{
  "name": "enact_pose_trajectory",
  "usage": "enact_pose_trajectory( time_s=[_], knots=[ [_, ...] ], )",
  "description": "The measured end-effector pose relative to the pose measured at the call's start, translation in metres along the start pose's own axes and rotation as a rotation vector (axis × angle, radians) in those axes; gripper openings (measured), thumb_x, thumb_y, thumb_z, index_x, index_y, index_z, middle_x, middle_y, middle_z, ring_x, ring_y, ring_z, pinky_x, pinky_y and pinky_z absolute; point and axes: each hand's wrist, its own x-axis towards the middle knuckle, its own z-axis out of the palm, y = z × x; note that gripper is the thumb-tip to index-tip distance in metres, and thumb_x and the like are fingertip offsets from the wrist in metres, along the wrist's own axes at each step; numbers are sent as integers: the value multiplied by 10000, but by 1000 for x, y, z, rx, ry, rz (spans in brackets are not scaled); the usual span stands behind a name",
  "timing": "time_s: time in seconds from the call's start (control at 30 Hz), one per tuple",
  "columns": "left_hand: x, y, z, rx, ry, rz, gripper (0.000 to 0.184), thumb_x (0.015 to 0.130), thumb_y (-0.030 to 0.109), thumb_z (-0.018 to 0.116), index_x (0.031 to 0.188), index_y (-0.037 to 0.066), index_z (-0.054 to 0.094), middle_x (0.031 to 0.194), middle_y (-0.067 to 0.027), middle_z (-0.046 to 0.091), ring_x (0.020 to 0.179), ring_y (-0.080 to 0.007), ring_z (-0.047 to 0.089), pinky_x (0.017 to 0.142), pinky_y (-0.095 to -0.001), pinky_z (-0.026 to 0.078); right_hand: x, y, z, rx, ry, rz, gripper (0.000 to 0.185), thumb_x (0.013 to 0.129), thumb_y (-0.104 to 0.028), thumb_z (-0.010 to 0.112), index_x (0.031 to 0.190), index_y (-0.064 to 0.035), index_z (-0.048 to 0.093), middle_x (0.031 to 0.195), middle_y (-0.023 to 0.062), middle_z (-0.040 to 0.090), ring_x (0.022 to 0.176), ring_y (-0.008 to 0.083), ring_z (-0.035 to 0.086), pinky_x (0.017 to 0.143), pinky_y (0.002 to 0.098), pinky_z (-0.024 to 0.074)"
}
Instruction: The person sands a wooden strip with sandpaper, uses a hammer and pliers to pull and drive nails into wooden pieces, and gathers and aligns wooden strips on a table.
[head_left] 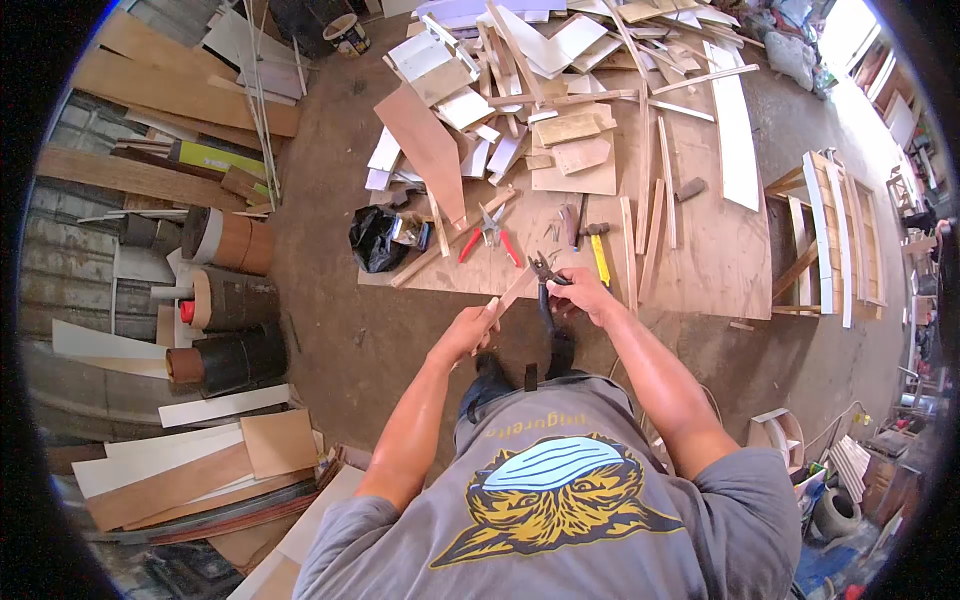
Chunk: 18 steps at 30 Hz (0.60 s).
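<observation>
In the head view, the left hand (467, 333) is pinching a wooden strip (515, 290) near the worktop's (710, 255) near edge; the right hand's (588, 295) fingers are gripping black pliers (541, 266) by the strip's far end. A loose pinch could let the strip twist, making the pliers slip. A hammer (599, 255) and red-handled pliers (489, 229) are lying nearby; scrap wood (575, 125) is crowding the far edge.

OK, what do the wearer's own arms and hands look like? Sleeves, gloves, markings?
Short grey fabric sleeves, no print visible on them; left arm and right arm bare below. Left hand and right hand ungloved. No watch or bracelet visible.
</observation>
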Motion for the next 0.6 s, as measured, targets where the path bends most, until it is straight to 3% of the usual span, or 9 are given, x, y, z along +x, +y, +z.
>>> enact_pose_trajectory(
  time_s=[0.1,0.2,0.3,0.33,0.43,0.6],
  knots=[
    [-13,-3,-4,39,33,-10,672,1050,629,390,831,33,609,546,-24,493,438,-123,450,415,-317,368,-1,13,15,-263,131,-90,328,957,-361,713,991,-36,689,899,106,706,757,200,685,633,358,532],
    [-31,-10,-16,135,53,-23,679,1045,631,403,816,28,613,548,-28,492,449,-136,481,428,-328,391,20,43,34,-390,161,-239,586,857,-533,764,1092,-8,649,971,178,716,919,297,706,797,413,546],
    [-50,-27,-31,211,59,-8,652,1037,615,446,799,31,612,553,-29,495,462,-150,493,445,-344,404,-34,8,84,-756,310,-293,800,765,-647,795,1141,17,552,993,192,710,1008,376,691,855,448,530],
    [-52,-42,-34,253,76,24,644,1038,601,459,793,25,611,558,-36,503,468,-157,503,449,-354,410,-37,7,96,-749,307,-264,907,656,-635,858,1209,-10,500,1033,250,689,1039,427,682,908,488,521],
    [-63,-68,-45,267,83,40,640,1033,597,479,809,13,615,556,-66,513,446,-192,514,444,-376,418,-29,19,121,-813,265,-157,886,688,-559,824,1304,-18,489,1166,255,671,1103,430,665,947,494,519],
    [-71,-77,-57,294,48,64,659,1027,613,479,803,8,612,557,-82,519,439,-205,521,441,-381,422,-21,60,150,-971,581,-472,707,759,-391,761,1319,-50,496,1194,220,641,1052,421,665,881,528,546]
  ],
)
